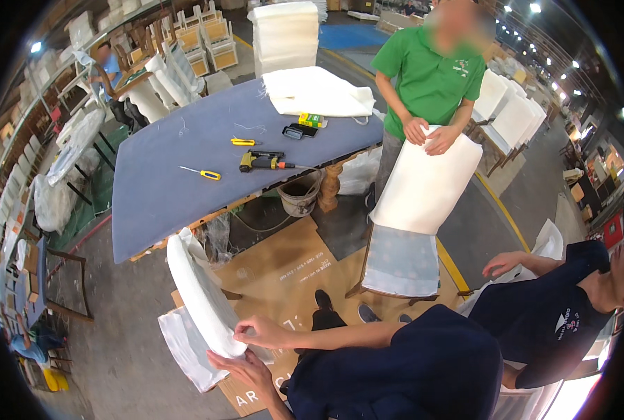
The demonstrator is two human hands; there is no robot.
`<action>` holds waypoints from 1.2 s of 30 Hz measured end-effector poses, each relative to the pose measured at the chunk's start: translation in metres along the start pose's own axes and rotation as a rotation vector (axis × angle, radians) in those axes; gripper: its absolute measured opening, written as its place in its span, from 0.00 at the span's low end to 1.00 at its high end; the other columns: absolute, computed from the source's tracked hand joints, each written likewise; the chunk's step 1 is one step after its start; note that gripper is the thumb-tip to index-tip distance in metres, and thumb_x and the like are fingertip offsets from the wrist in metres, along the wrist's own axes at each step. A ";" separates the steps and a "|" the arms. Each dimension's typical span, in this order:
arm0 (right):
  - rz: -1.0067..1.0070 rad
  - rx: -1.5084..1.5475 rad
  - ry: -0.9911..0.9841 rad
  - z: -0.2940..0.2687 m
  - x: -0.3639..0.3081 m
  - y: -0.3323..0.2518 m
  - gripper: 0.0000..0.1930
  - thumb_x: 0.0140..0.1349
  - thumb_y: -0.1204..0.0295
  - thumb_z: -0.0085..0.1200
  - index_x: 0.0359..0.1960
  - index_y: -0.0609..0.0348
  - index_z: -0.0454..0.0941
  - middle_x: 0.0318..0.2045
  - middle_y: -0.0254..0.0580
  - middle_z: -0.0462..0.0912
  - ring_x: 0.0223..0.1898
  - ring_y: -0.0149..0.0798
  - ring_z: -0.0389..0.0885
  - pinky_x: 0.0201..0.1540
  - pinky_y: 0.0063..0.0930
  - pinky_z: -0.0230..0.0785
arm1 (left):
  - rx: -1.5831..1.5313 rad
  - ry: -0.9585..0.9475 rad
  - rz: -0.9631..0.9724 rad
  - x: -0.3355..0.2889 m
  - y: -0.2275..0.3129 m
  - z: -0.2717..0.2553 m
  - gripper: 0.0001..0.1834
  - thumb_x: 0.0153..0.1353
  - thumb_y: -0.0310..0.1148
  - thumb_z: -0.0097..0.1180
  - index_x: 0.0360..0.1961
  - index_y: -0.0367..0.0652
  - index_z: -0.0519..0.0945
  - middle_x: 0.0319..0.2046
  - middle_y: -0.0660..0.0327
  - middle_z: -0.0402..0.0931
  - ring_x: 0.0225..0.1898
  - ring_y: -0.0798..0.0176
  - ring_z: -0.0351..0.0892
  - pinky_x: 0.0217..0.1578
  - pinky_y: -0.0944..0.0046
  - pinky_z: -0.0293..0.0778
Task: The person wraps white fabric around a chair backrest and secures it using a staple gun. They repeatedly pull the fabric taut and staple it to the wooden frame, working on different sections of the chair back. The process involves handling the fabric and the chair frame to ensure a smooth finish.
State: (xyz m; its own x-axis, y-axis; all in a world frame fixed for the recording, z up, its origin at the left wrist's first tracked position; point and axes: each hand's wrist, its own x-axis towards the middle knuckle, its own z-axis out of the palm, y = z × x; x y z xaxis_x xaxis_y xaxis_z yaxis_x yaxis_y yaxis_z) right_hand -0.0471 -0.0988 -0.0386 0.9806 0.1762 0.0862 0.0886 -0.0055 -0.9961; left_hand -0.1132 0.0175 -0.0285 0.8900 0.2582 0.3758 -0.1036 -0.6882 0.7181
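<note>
A chair with a white-covered back stands tilted at my left front, its pale, loosely covered seat beside it. My right hand is at the near end of the back, its thumb and fingers pinched together at the edge of the white fabric. Just below it, my left hand lies against the underside of that corner with fingers stretched out. What the right fingertips hold is too small to make out beyond the fabric edge.
A blue-grey table bears a staple gun, screwdriver, yellow-handled tool and white cloth. A green-shirted person touches another white chair; a navy-shirted person is at right. Cardboard covers the floor.
</note>
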 end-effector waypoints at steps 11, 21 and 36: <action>-0.035 -0.009 -0.052 0.013 -0.012 0.013 0.13 0.68 0.66 0.61 0.34 0.68 0.81 0.30 0.41 0.83 0.34 0.27 0.77 0.38 0.28 0.70 | -0.095 0.295 0.167 -0.010 -0.030 0.002 0.19 0.49 0.15 0.69 0.45 0.36 0.84 0.51 0.52 0.81 0.60 0.42 0.77 0.59 0.47 0.75; 0.216 0.227 0.184 0.047 -0.006 -0.001 0.18 0.73 0.66 0.49 0.28 0.69 0.75 0.25 0.33 0.77 0.30 0.24 0.70 0.34 0.26 0.66 | 0.210 0.229 0.347 -0.035 -0.065 0.018 0.20 0.55 0.20 0.67 0.51 0.37 0.84 0.63 0.57 0.75 0.69 0.46 0.68 0.66 0.41 0.67; -0.131 -0.077 0.202 0.056 0.023 0.038 0.28 0.79 0.62 0.40 0.18 0.66 0.63 0.12 0.38 0.62 0.18 0.28 0.58 0.21 0.35 0.50 | 0.266 0.191 0.425 -0.045 -0.093 0.033 0.20 0.57 0.24 0.64 0.53 0.42 0.83 0.64 0.58 0.73 0.72 0.40 0.61 0.68 0.31 0.61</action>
State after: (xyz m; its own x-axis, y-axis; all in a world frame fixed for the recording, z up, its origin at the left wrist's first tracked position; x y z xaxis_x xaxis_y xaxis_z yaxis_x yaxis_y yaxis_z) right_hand -0.0310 -0.0400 -0.0754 0.9743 -0.0199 0.2244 0.2225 -0.0723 -0.9723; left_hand -0.1293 0.0477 -0.1315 0.6947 0.0212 0.7190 -0.2990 -0.9006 0.3154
